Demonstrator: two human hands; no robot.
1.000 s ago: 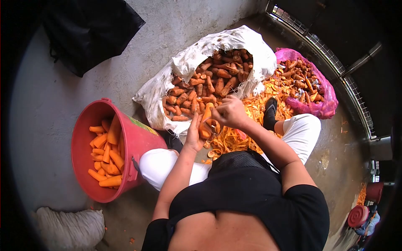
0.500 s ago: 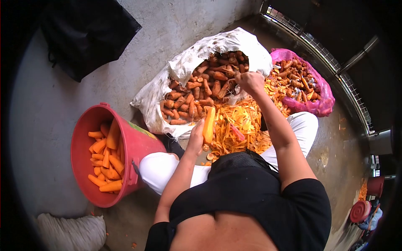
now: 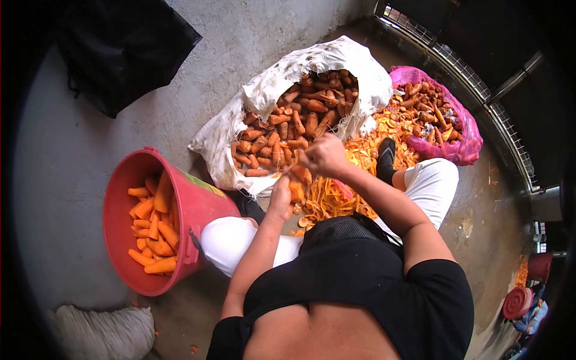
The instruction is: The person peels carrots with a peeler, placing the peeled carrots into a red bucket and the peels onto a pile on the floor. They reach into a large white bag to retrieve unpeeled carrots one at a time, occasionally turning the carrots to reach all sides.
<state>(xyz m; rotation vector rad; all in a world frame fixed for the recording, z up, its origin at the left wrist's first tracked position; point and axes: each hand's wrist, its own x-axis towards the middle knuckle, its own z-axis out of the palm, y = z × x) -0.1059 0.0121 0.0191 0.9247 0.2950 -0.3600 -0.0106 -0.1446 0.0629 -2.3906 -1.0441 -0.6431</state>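
My left hand (image 3: 280,197) is closed around a peeled orange carrot (image 3: 297,191), above the edge of a heap of peelings (image 3: 330,204). Close beside its upper end is my right hand (image 3: 326,156), curled into a grip; what it holds is blurred and too small to make out. Beyond both hands an open white sack (image 3: 219,153) lies on its side, full of unpeeled carrots (image 3: 277,147). On the left a tilted red bucket (image 3: 204,210) contains several peeled carrots (image 3: 162,248).
A pink bag (image 3: 471,141) of carrot pieces lies at the upper right, beside the white sack. Black cloth (image 3: 126,54) hangs at the wall. A pale sack (image 3: 105,330) is at lower left. Another person (image 3: 533,317) is at the far right edge, near a red lid.
My right hand has come down from the white sack's right edge to the carrot in my left hand. A dark shoe now shows on the right of the peelings.
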